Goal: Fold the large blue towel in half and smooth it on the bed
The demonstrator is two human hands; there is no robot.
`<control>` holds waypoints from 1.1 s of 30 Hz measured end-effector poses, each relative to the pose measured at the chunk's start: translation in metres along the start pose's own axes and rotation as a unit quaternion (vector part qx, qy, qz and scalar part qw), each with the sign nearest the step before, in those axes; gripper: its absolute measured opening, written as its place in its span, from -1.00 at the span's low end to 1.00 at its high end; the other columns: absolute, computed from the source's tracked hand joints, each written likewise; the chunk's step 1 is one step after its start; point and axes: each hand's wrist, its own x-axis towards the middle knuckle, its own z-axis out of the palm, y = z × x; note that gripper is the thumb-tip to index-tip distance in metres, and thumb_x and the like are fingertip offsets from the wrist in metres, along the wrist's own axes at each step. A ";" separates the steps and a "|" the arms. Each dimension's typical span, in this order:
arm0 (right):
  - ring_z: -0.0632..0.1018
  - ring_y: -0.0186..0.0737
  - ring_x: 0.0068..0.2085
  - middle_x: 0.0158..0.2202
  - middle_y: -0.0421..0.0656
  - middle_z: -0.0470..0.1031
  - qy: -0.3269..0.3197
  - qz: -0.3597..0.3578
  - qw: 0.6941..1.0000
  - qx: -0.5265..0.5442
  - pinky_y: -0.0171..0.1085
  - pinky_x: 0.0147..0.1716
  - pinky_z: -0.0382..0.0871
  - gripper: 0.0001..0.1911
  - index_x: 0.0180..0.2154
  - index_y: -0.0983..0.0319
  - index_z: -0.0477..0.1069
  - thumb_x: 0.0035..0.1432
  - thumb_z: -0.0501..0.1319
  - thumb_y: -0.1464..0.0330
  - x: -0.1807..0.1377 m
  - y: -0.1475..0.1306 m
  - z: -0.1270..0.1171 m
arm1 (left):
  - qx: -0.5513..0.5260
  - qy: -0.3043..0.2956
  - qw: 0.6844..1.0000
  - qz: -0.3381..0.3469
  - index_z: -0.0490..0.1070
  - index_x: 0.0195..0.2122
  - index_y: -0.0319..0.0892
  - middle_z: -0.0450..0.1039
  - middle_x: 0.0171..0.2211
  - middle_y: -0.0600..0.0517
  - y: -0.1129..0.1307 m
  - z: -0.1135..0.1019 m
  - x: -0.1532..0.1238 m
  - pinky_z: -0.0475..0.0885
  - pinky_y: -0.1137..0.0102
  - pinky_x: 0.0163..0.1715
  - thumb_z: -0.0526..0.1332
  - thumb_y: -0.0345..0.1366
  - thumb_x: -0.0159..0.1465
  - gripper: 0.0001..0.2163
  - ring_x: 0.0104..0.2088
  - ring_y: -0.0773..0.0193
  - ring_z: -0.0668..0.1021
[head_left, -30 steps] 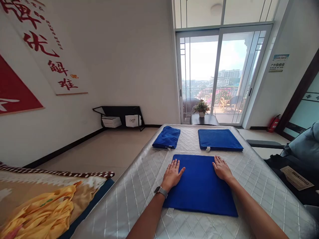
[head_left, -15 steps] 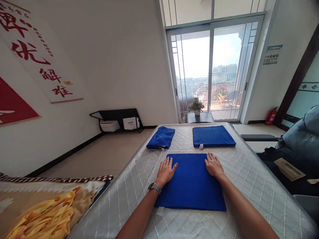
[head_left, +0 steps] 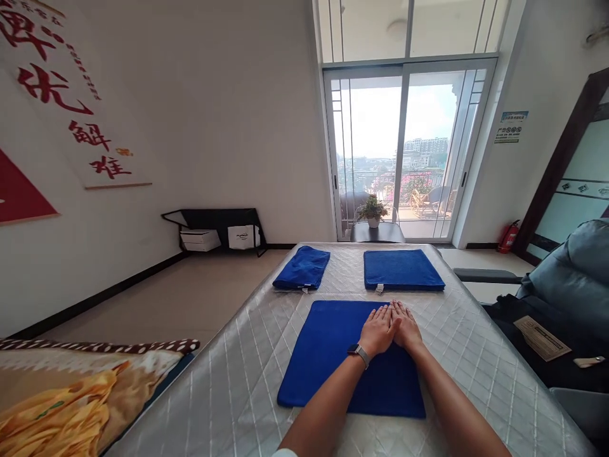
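A flat blue cloth, perhaps a folded towel, lies on the silver quilted cover in front of me. My left hand rests palm down on its upper right part, fingers stretched out. Right beside it, my right hand lies flat over the cloth's upper right edge, fingers extended. The two hands touch or nearly touch. Farther back, a smaller folded blue cloth lies at the left. A neatly folded blue stack of cloth with a white tag lies at the right.
Behind the covered surface, a potted plant stands on a dark chair before the sliding glass door. Yellow fabric lies on a bed at the lower left. A dark grey armchair holding a cardboard piece stands at the right.
My left hand has slid right across the cloth, from its left edge to beside my right hand. My right hand stays near the upper right edge. The view has tilted slightly.
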 end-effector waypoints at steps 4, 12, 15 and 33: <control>-0.09 -0.16 0.43 0.44 -0.04 -0.09 -0.002 0.030 0.999 0.014 -0.10 0.36 -0.23 -0.34 0.40 0.37 -0.09 0.38 -0.21 0.22 0.003 -0.006 -0.003 | 0.029 -0.010 0.999 -0.035 0.09 0.38 -0.13 0.10 0.38 -0.07 -0.035 -0.010 -0.013 0.03 0.09 0.35 -0.30 0.08 0.44 -0.37 0.40 0.12 0.08; -0.12 -0.20 0.43 0.44 -0.06 -0.12 -0.014 0.045 0.999 0.024 -0.10 0.36 -0.27 -0.33 0.41 0.36 -0.12 0.38 -0.23 0.20 0.003 -0.009 -0.006 | 0.093 -0.003 0.983 -0.160 0.08 0.39 -0.17 0.09 0.38 -0.10 -0.135 -0.047 -0.058 0.02 0.07 0.34 -0.30 0.13 0.42 -0.32 0.39 0.06 0.09; -0.11 -0.19 0.43 0.44 -0.06 -0.10 -0.008 0.044 0.999 0.015 -0.11 0.36 -0.27 -0.33 0.41 0.37 -0.11 0.38 -0.24 0.20 0.003 -0.009 -0.006 | 0.104 0.005 0.974 -0.203 0.07 0.39 -0.22 0.07 0.38 -0.14 -0.161 -0.057 -0.074 0.02 0.08 0.33 -0.31 0.14 0.42 -0.30 0.39 0.04 0.09; -0.12 -0.19 0.43 0.44 -0.02 -0.12 -0.027 0.068 0.997 -0.007 -0.10 0.36 -0.29 -0.33 0.40 0.40 -0.11 0.39 -0.25 0.20 -0.022 -0.029 -0.024 | 0.100 0.037 0.969 -0.222 0.12 0.36 -0.28 0.08 0.38 -0.17 -0.163 -0.064 -0.084 0.02 0.10 0.33 -0.33 0.17 0.40 -0.25 0.38 0.04 0.12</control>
